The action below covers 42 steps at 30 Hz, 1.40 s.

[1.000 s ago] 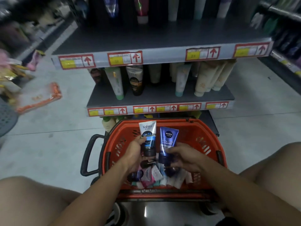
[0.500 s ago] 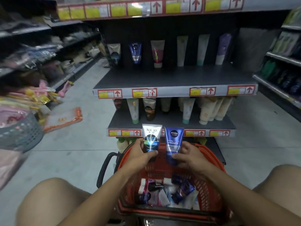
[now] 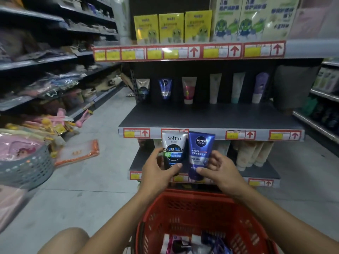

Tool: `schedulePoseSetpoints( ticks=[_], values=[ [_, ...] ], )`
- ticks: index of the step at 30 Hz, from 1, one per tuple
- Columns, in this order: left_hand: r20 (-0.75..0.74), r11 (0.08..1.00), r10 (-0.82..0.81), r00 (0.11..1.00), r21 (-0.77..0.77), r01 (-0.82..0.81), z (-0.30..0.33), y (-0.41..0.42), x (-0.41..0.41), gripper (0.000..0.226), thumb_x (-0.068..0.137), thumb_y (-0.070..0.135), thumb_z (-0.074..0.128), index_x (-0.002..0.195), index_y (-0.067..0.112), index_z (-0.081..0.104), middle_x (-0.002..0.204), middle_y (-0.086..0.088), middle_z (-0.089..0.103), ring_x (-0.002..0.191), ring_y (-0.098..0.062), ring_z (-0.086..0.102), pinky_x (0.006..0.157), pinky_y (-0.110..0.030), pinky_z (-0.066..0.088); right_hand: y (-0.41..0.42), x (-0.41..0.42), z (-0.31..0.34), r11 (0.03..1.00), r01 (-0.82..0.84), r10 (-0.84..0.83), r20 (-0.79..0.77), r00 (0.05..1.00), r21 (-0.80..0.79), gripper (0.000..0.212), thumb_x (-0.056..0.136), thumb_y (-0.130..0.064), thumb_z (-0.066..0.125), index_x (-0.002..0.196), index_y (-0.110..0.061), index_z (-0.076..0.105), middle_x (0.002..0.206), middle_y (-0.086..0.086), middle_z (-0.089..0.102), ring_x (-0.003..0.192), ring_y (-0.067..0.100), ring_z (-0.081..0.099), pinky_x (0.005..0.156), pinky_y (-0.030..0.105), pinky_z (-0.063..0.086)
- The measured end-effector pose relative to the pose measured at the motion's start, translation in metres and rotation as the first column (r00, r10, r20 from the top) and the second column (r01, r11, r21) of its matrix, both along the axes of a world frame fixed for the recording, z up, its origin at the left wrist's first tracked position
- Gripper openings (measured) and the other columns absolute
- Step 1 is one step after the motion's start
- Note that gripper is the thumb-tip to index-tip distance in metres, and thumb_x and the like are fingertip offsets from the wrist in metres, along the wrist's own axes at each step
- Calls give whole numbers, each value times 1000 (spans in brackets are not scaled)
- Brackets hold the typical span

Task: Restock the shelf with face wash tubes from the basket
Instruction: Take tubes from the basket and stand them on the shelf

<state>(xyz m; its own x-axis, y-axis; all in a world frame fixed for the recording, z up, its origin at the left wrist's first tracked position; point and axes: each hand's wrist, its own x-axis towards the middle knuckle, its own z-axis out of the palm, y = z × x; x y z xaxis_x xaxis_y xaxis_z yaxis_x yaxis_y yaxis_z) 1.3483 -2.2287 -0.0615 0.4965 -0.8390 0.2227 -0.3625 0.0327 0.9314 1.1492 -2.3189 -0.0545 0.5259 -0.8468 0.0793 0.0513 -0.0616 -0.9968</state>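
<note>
Both hands have come up from the red basket (image 3: 183,213). The left hand (image 3: 156,173) has lifted the white Softto tube (image 3: 174,149) and the right hand (image 3: 220,171) the blue Nivea tube (image 3: 200,153) (each upright, side by side), from over the basket's contents to in front of the middle shelf (image 3: 211,118) edge. The view has tilted upward, so a top shelf with yellow boxes (image 3: 172,27) has come into sight.
</note>
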Motion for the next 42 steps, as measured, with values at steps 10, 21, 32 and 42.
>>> schedulePoseSetpoints(
  ticks=[10,21,32,42],
  values=[
    [107,989,125,986,-95,-115,64,-51,68,60,75,30,92,125,30,58,103,17,72,89,16,64,74,-8,53,-51,63,72,980,117,-110,53,993,-161,46,80,10,77,117,-12,61,108,1,76,98,7,73,80,18,56],
    [249,985,173,953,-61,-163,95,-122,126,58,77,39,89,126,25,60,105,17,70,87,8,63,72,-11,50,-120,128,89,944,207,-238,-99,966,-256,47,81,7,77,108,-27,58,102,-3,74,88,0,71,80,22,57],
    [428,970,164,889,95,-225,73,-143,136,79,71,52,88,136,26,50,126,4,66,116,-18,64,91,-36,58,-122,148,72,818,240,-481,-393,784,-522,50,71,-36,88,110,-31,57,104,-12,68,94,8,66,84,32,56],
    [517,929,163,841,205,-307,81,-169,169,74,66,59,88,126,28,58,118,2,74,102,-22,71,81,-37,61,-151,191,72,803,164,-506,-510,696,-573,52,70,-44,86,113,-29,60,109,-8,71,96,14,68,83,38,58]
  ],
)
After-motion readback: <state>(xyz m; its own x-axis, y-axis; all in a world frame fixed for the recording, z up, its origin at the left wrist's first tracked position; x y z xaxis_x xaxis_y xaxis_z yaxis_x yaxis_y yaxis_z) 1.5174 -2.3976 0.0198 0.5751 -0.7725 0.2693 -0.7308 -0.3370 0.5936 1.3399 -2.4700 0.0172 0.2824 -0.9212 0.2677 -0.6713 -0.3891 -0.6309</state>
